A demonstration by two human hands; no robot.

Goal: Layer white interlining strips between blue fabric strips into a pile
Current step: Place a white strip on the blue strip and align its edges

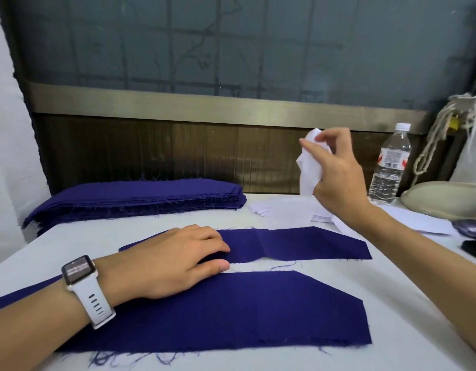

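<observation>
Two blue fabric strips lie flat on the white table: a near strip (231,314) and a far strip (306,243) with a crease at its middle. My left hand (175,259) rests flat across both, fingers straight, a white watch on its wrist. My right hand (336,172) is raised above the table's back right and grips a crumpled white interlining strip (309,170). Under that hand, loose white interlining strips (287,212) lie in a heap. A thick stack of blue strips (140,200) sits at the back left.
A clear water bottle (389,167) stands at the back right beside a pale bowl (443,199). A purple rounded object (470,228) and a black item (475,251) lie at the right edge. A wooden panel and glass close off the back.
</observation>
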